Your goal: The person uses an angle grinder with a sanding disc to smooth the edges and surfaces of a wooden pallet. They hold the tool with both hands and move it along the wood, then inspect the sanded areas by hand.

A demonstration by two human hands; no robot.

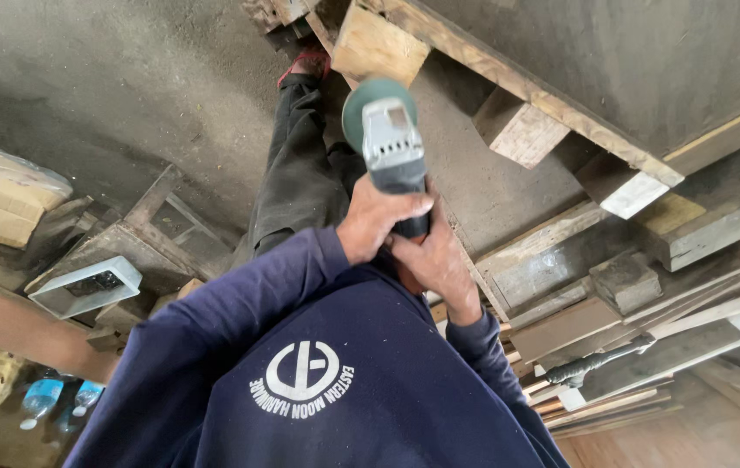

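Navy sweatshirt sleeves (214, 347) fill the near edge. Just beyond them, both hands wrap the dark rear body of an angle grinder (391, 143): the left hand (378, 221) is closed over the top and the right hand (439, 260) is clasped under and behind it, 2 full grips touching each other. The grinder is held in front of the chest, above the dark trouser leg (292, 173), and looks grey-headed with a green disc guard (359, 108) pointing away. The disc seems clear of any wood, so I judge this a carrying or readying hold. Bringing it to work would call for keeping it off the leg. Farther off lie rough timber offcuts (560, 260) and a concrete floor (127, 87).
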